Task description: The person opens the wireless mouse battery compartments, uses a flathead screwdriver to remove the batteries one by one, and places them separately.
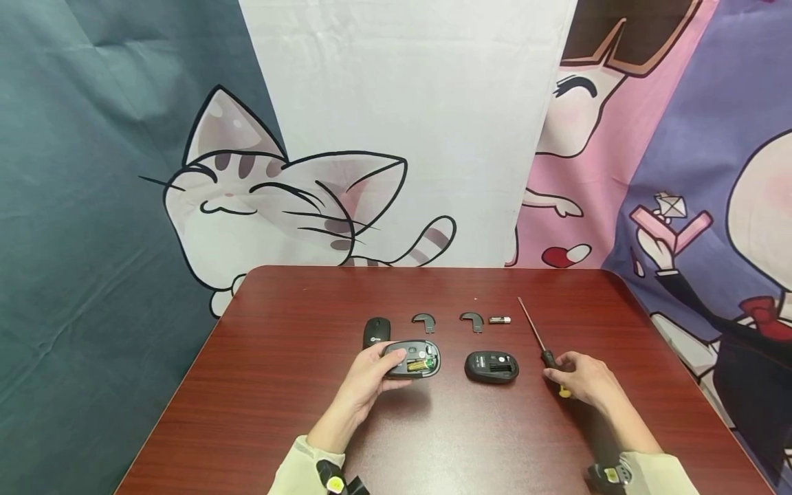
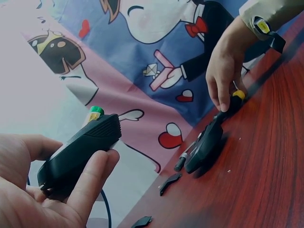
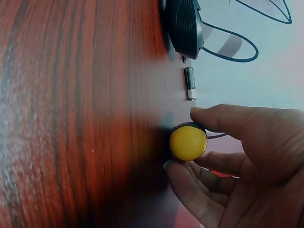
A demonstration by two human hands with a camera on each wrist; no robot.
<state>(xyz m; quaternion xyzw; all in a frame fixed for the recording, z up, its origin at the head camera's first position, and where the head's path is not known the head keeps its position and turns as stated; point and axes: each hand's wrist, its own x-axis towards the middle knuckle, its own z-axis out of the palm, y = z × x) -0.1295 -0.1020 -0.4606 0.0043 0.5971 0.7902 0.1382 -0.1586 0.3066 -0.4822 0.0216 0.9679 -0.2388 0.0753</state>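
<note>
My left hand (image 1: pixel 364 379) holds a computer mouse (image 1: pixel 410 370) underside up, its battery compartment uncovered. A green-and-gold battery (image 1: pixel 420 365) lies at the compartment; in the left wrist view its green end (image 2: pixel 96 109) sticks up past the black mouse body (image 2: pixel 83 149). On the right, my right hand (image 1: pixel 586 379) pinches the dark handle of a screwdriver (image 1: pixel 548 359) between thumb and fingers, its long thin shaft pointing to the back of the table. The handle's yellow end (image 3: pixel 188 142) faces the right wrist camera. Between my hands a second black mouse (image 1: pixel 479 375) lies bottom up with an uncovered battery slot.
A third black mouse (image 1: pixel 377 330) stands behind my left hand. Farther back are two curved black battery covers, one on the left (image 1: pixel 424 319) and one on the right (image 1: pixel 474 319), with a loose battery (image 1: pixel 500 320) beside the latter. The reddish-brown table (image 1: pixel 260 385) meets a cartoon-printed curtain.
</note>
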